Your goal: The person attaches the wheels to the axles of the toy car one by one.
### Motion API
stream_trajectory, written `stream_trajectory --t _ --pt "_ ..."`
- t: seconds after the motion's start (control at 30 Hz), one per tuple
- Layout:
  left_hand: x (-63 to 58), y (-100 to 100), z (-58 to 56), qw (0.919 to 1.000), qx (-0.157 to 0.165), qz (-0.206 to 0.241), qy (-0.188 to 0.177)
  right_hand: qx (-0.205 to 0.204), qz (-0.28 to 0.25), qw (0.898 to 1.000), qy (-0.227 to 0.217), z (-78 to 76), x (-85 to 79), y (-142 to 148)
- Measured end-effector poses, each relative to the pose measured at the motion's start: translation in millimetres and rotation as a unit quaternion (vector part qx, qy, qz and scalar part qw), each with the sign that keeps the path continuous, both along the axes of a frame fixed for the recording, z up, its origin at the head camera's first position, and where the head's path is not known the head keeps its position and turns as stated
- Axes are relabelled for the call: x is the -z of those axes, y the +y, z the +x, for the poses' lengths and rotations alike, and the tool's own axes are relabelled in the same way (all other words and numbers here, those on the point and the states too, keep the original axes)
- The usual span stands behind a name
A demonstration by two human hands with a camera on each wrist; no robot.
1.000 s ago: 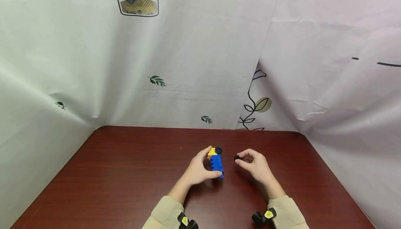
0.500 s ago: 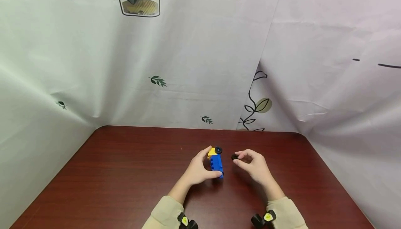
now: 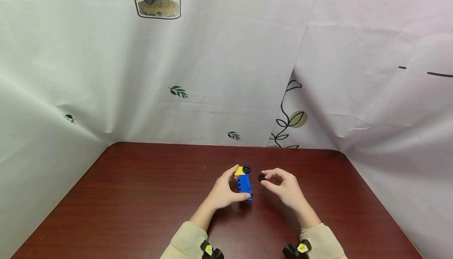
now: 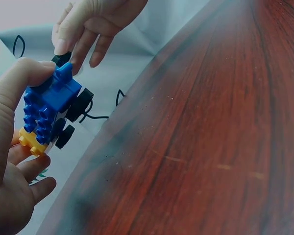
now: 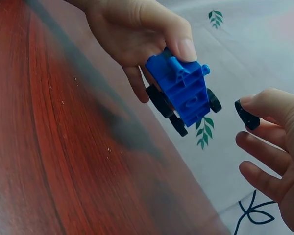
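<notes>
My left hand (image 3: 223, 191) grips a toy car (image 3: 244, 184) built of blue and yellow bricks. The thumb presses its blue end and the fingers reach the yellow end. The car is raised off the table with its side turned up; a black wheel (image 3: 246, 169) shows at the yellow end. In the right wrist view, black wheels (image 5: 159, 101) stand on both sides of the blue body (image 5: 183, 88). Between thumb and index finger my right hand (image 3: 288, 188) pinches a loose black wheel (image 3: 262, 177), a short gap to the right of the car. Its other fingers spread loosely.
Both hands are above a dark red-brown wooden table (image 3: 141, 196). A pale cloth (image 3: 226, 54) with plant prints hangs behind it and along its sides. Black wrist cameras (image 3: 297, 248) sit at both sleeves.
My right hand has moved slightly left, bringing the loose wheel closer to the car and turning its face more toward the head view. The left hand and the car stay almost still.
</notes>
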State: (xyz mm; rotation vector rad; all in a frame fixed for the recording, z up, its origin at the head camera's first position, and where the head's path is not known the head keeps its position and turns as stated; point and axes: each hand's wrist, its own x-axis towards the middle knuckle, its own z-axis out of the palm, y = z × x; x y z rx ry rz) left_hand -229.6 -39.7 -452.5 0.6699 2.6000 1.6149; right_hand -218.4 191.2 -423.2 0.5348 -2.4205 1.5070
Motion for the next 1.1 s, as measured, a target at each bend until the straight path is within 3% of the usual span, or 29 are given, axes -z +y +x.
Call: stream_trajectory --t 1.1 --pt "2.1 1 -2.0 0.9995 0.004 0.032 0.005 -0.072 0.005 0.997 -0.025 10.9 -3.7 -22"
